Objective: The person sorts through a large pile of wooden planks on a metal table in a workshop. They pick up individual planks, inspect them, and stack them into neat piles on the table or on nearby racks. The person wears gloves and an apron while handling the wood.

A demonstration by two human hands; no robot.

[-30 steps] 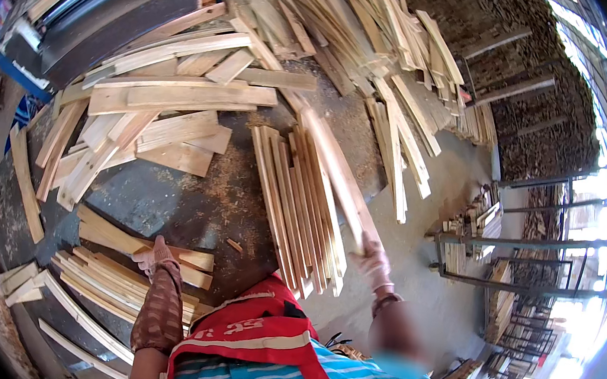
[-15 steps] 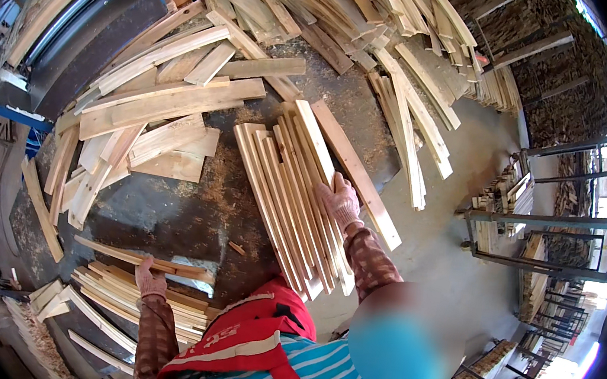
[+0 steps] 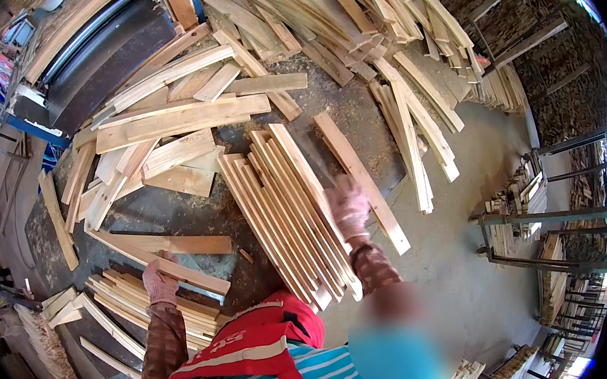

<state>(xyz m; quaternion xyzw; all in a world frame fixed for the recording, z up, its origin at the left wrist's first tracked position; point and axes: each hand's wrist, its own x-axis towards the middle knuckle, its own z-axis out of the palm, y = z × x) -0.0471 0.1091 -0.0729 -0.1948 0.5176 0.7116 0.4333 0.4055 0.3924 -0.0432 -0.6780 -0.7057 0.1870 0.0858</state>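
Note:
My left hand [image 3: 161, 283], in a pinkish work glove, is closed around a narrow wooden board [image 3: 193, 274] above the nearer pile of boards. A second board [image 3: 200, 244] lies just beyond it on the dark tabletop. In front of me, long boards are lined up side by side in a slanted stack [image 3: 289, 214]. My right hand [image 3: 350, 208], also gloved, is over the right side of that stack, toward a single loose board [image 3: 364, 184]. Motion blurs its fingers, so their grip is unclear.
A jumbled heap of boards [image 3: 176, 126] lies at the left, beside a dark machine bed [image 3: 102, 54]. More planks [image 3: 324, 12] pile up at the far side. A small wood offcut [image 3: 246, 255] sits near the stack. Metal racks [image 3: 554, 222] stand at the right.
Two boards near my left hand have come apart: one lies flat farther off, the other is in the hand. My right hand has shifted from the stack's edge board toward the loose board.

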